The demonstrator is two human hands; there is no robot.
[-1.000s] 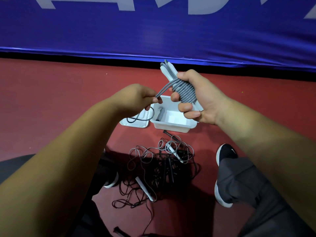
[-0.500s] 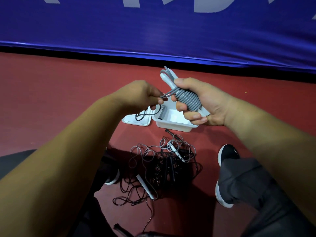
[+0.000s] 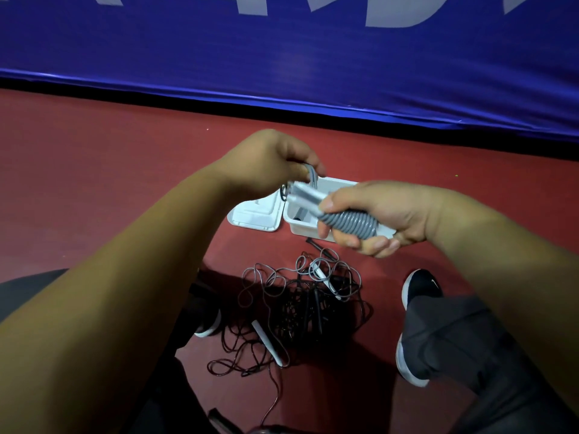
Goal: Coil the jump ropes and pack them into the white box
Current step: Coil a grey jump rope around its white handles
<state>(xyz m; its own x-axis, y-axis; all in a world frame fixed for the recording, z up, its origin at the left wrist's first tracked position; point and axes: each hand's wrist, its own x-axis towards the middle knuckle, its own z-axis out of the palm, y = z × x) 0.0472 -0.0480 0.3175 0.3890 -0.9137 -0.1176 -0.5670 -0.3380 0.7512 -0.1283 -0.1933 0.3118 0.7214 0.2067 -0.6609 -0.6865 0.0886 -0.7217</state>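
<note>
Red floor (image 3: 94, 183) nearest, strewn with a tangle of loose black and grey ropes (image 3: 300, 296) between two dark shoes (image 3: 419, 289). Above that, right grip (image 3: 376, 214) curled round the coiled grey jump rope (image 3: 351, 222), long axis slanting from lower right to upper left, pale handles (image 3: 305, 195) pointing toward the left grip (image 3: 272, 161), itself pinching a bend of grey cord by the handle tips. Farther off, open white box (image 3: 332, 186) just behind the bundle, lid (image 3: 257, 214) beside it, blue banner (image 3: 282, 57) at the back.

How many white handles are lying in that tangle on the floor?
2. One handle lies at the near left edge of the tangle; the other lies at its far side, nearer the box. More may be hidden underneath.
</note>
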